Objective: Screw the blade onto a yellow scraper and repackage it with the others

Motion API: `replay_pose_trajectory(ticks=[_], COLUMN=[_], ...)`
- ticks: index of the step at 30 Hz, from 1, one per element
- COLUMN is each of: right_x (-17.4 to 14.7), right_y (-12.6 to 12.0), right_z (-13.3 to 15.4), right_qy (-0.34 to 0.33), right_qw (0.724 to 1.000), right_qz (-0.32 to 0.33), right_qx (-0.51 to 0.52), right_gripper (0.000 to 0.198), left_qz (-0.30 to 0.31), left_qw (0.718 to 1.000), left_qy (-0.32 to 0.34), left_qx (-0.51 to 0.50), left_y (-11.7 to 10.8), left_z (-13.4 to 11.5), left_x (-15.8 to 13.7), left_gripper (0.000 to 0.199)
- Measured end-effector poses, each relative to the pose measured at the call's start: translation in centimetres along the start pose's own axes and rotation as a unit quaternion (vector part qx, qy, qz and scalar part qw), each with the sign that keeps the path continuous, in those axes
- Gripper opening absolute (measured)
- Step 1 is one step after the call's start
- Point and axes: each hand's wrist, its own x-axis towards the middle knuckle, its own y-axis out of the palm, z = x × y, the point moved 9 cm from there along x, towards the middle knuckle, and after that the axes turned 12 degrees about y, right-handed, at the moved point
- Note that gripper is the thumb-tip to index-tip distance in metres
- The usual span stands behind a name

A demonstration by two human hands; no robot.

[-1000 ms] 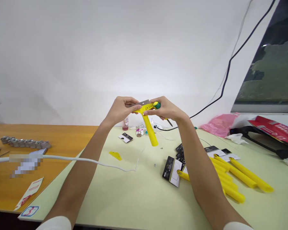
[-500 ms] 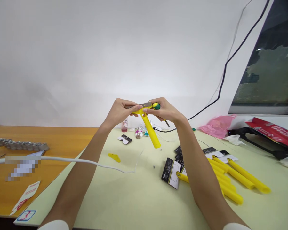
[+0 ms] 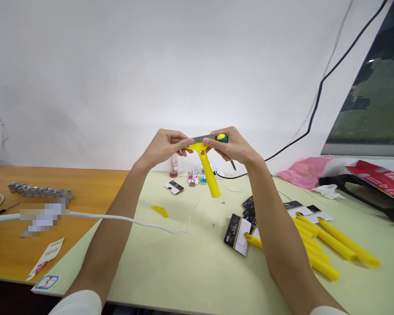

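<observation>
A yellow-handled scraper (image 3: 210,177) is held up above the table, its handle pointing down and a flat grey blade (image 3: 203,138) across its top. My left hand (image 3: 167,146) pinches the left end of the scraper's head, thumb on the blade's edge. My right hand (image 3: 233,143) grips the other end with its thumb on the yellow head. Tucked in the right hand as well is a screwdriver (image 3: 222,138) with a green and yellow handle, its shaft showing below the fingers. A flat yellow piece (image 3: 160,211) lies on the table below.
Several yellow tube handles (image 3: 336,239) and black-and-white cards (image 3: 238,234) lie at right. Two tiny metal parts (image 3: 213,225) are mid-table. A white cable (image 3: 118,218) crosses at left. Behind are a small bottle (image 3: 174,166), a pink bag (image 3: 304,171) and a black cable (image 3: 318,96).
Both hands have risen slightly and shifted right with the scraper, and more of the grey blade shows. The view has turned a little, shifting the table's contents.
</observation>
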Motion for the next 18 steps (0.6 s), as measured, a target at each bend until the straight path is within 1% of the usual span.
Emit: replay_pose_trajectory(ticks=[4, 7, 12, 15, 18], right_x=[-0.1, -0.2, -0.2, -0.1, 0.1], right_y=[0.3, 0.5, 1.3, 1.9, 2.1], right_z=[-0.1, -0.2, -1.1, -1.4, -1.7], right_qy=[0.014, 0.025, 0.061, 0.057, 0.053], right_qw=[1.000, 0.999, 0.993, 0.989, 0.986], right_qz=[0.018, 0.039, 0.093, 0.125, 0.138], right_qx=[-0.012, -0.012, -0.032, -0.054, -0.078], right_gripper=[0.046, 0.043, 0.044, 0.043, 0.037], left_qz=[0.001, 0.010, 0.058, 0.088, 0.126], left_qw=[1.000, 0.999, 0.997, 0.994, 0.990], left_qy=[-0.008, -0.001, -0.010, -0.025, -0.048], left_qx=[0.018, 0.036, 0.050, 0.053, 0.042], left_y=[-0.4, -0.4, 0.1, 0.5, 0.9], left_z=[-0.2, -0.5, 0.2, 0.7, 1.4], left_x=[-0.2, -0.3, -0.4, -0.5, -0.7], left_gripper=[0.051, 0.050, 0.046, 0.043, 0.042])
